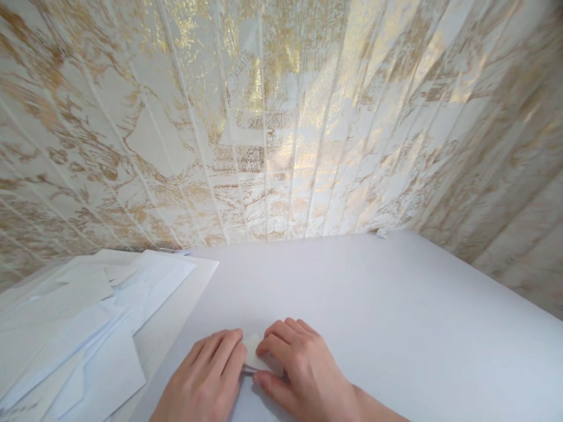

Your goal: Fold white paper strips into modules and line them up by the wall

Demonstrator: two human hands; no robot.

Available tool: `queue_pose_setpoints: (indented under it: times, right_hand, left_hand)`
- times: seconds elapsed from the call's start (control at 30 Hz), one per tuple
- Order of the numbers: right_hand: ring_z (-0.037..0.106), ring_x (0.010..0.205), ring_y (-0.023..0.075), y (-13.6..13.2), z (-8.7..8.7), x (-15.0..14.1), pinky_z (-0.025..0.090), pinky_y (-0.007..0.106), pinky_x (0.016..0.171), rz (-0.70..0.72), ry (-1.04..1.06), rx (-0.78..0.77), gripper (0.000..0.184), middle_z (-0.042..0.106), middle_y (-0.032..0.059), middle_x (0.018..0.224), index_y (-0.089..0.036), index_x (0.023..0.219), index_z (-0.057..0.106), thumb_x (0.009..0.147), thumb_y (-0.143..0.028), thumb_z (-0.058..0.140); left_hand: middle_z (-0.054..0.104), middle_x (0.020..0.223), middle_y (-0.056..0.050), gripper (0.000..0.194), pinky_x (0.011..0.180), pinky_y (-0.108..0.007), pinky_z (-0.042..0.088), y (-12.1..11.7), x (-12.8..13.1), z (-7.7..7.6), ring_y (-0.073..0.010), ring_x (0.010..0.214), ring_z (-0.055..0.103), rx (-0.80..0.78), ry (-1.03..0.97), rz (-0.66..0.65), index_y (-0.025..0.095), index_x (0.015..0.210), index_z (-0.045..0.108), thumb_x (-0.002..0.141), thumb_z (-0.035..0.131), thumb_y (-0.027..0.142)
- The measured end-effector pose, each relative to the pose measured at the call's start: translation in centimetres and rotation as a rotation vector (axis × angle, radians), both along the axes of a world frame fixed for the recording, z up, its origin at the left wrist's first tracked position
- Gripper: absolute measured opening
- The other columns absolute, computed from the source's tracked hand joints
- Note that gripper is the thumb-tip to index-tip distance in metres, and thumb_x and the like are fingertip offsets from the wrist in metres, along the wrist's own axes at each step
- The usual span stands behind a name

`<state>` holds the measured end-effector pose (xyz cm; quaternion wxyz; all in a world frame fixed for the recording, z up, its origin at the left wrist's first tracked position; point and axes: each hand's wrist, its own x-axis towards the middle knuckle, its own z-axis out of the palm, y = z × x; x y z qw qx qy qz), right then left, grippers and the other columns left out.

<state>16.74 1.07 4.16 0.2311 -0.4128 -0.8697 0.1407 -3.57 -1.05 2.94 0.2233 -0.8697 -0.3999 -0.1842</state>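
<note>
A small white folded piece of paper lies low on the white tabletop, between my two hands. My left hand covers its left end, with the fingers pressed together and the fingertips curled down over it. From the other side, my right hand grips the paper, thumb at the near edge and index finger on top. Layered edges show at the near side of the fold. Both ends of the paper are partly hidden by the fingers.
To the left lies a loose pile of white paper sheets and cut pieces. A crumpled white scrap rests at the table's back edge. Gold-and-white patterned wall covering rises behind and to the right of the tabletop.
</note>
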Motion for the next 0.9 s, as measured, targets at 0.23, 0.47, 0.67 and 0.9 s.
queue_pose_setpoints:
  times: [0.23,0.47,0.67,0.9]
  right_hand:
    - [0.063,0.062,0.0166,0.4,0.6,0.6,0.038,0.025,0.057,-0.012,-0.091,0.087,0.008,0.069,0.0021,0.073,-0.019,0.082,0.058,0.086,-0.014,0.053]
    - [0.059,0.051,0.0114,0.8,1.2,1.7,0.036,0.019,0.051,-0.033,0.093,-0.091,0.028,0.069,-0.0033,0.069,-0.023,0.112,0.057,0.089,-0.013,0.045]
    - [0.062,0.053,0.012,0.4,0.5,1.5,0.044,0.019,0.057,0.041,0.275,-0.241,0.052,0.072,-0.004,0.073,-0.022,0.126,0.053,0.077,-0.009,0.045]
    - [0.07,0.084,0.0144,1.2,0.6,2.0,0.051,0.022,0.076,0.172,0.572,-0.496,0.04,0.074,0.0014,0.1,-0.027,0.117,0.067,0.089,-0.009,0.044]
  left_hand:
    - [0.064,0.112,-0.007,0.016,0.096,-0.042,0.045,0.9,3.4,2.7,-0.0248,0.109,0.058,-0.007,-0.229,-0.066,0.019,0.089,0.058,0.091,0.047,0.008]
    - [0.061,0.119,-0.014,0.044,0.074,-0.032,0.06,0.9,5.5,0.5,-0.0212,0.1,0.067,-0.487,-0.872,0.129,0.019,0.135,0.031,0.095,0.044,0.033]
    - [0.066,0.077,0.003,0.019,0.061,-0.022,0.056,0.5,5.4,-0.8,-0.0125,0.061,0.063,-0.817,-0.868,-0.023,0.025,0.106,0.051,0.094,0.045,0.039]
    - [0.069,0.116,-0.005,0.043,0.089,-0.033,0.057,0.5,5.0,-2.8,-0.0168,0.097,0.07,-0.858,-1.138,-0.133,0.029,0.139,0.036,0.096,0.034,0.026]
